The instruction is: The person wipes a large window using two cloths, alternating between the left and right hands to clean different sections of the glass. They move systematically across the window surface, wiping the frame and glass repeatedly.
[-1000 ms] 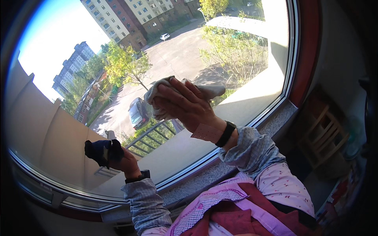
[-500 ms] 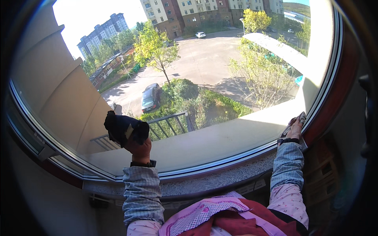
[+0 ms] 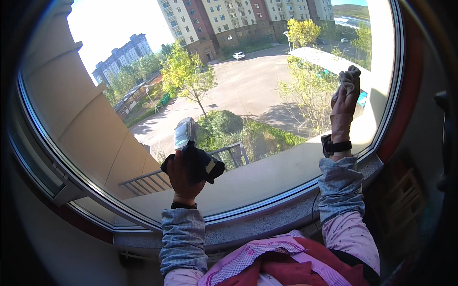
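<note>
A large window pane point(image 3: 267, 176) fills the view in front of me. At its lower left, my left hand point(image 3: 180, 178) has its fingers wrapped round a dark cloth point(image 3: 198, 162) with a pale patch, held up against the glass. Higher up on the right side, my right hand point(image 3: 344, 102) grips a bunched grey cloth point(image 3: 349, 80) near the right frame. Both hands are closed, and part of each cloth is hidden by the fingers. Whether each cloth presses the glass I cannot tell.
A speckled stone sill point(image 3: 267, 220) runs below the pane. At the lower left the metal window frame point(image 3: 71, 183) has a joint. A wooden slatted thing point(image 3: 405, 195) stands in shade at the right. Outside are a railing point(image 3: 143, 185), trees, parked cars and buildings.
My right hand has gone up from the lower right corner of the window along its right side, cloth in hand. The left hand has shifted right and slightly down with the dark cloth.
</note>
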### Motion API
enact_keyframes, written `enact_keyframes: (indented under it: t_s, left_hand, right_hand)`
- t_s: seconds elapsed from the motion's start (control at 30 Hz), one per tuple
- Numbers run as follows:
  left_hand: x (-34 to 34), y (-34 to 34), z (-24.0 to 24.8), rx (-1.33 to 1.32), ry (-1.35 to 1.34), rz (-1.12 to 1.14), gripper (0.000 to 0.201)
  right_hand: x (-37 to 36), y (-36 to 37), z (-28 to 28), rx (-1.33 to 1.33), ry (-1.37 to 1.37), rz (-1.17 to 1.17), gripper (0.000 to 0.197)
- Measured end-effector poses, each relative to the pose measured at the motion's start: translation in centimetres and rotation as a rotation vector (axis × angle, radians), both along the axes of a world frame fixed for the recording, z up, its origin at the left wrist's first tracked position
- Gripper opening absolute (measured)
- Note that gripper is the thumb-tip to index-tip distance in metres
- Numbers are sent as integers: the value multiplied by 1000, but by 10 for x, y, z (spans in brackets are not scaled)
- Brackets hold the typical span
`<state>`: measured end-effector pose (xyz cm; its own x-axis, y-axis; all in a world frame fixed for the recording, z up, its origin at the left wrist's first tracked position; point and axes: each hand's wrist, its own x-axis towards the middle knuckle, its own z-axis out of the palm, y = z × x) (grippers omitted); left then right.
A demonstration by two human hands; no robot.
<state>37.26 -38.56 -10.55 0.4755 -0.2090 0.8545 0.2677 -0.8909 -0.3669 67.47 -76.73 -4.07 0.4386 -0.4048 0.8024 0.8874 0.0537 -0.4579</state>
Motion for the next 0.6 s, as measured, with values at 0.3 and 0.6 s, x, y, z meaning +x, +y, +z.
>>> enact_keyframes:
  t_s: [0.3,0.6]
  left_hand:
    - [-41,59,-27,-228,-15,-179,62]
    - [-56,62,-9,-102,-36,-47,66]
  right_hand:
    - [-203,217,-20,-713,-423,-245,56]
    - [-123,112,-17,-284,-14,0,42]
